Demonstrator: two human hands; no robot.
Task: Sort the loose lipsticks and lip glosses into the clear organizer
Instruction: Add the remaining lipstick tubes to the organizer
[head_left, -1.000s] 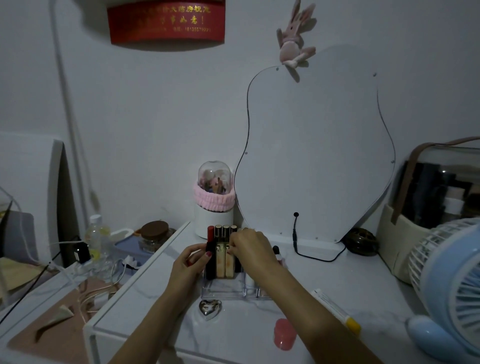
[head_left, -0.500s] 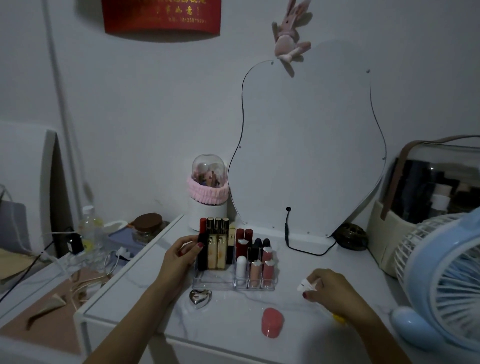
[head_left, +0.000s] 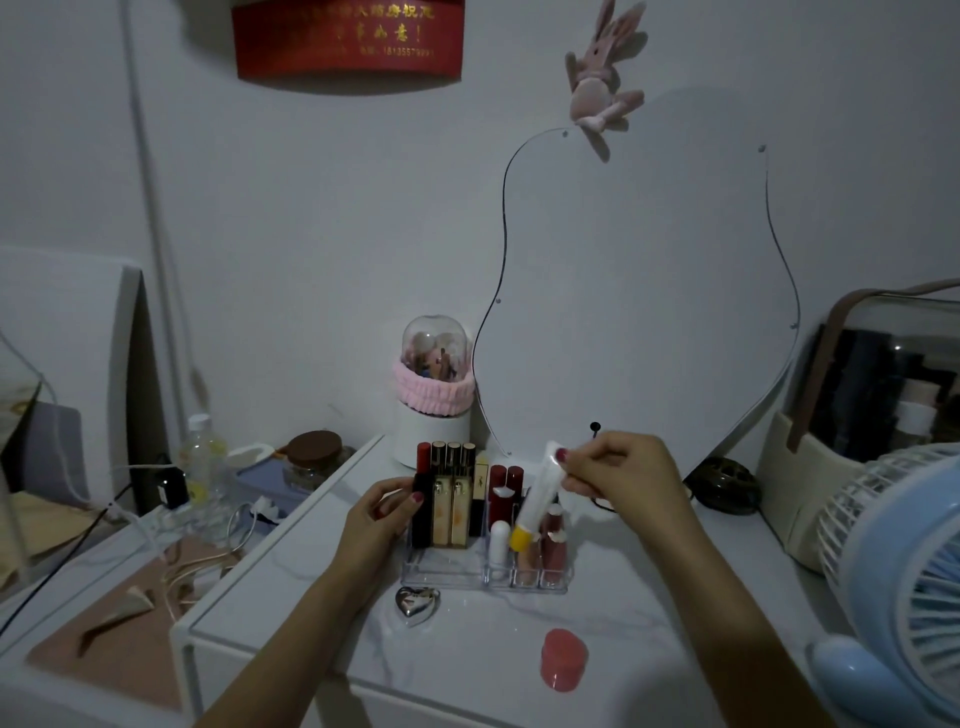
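The clear organizer (head_left: 447, 574) stands mid-table, filled with several upright lipsticks and glosses (head_left: 449, 499). My left hand (head_left: 384, 514) rests against its left side, fingers touching a tall black and red tube (head_left: 422, 499). My right hand (head_left: 618, 478) pinches the flat end of a white tube with a yellow cap (head_left: 535, 499). It hangs cap-down, tilted, over the organizer's small front compartments, beside a white stick (head_left: 500, 540).
A silver heart compact (head_left: 416, 603) and a pink round pot (head_left: 563, 660) lie in front of the organizer. A white holder with a pink band (head_left: 434, 410) and a curvy mirror (head_left: 639, 291) stand behind. A blue fan (head_left: 904, 566) and a storage case (head_left: 872, 415) are at right.
My right hand picked the white tube up from the table at right and carried it left and up over the organizer. My left hand stayed at the organizer's left side.
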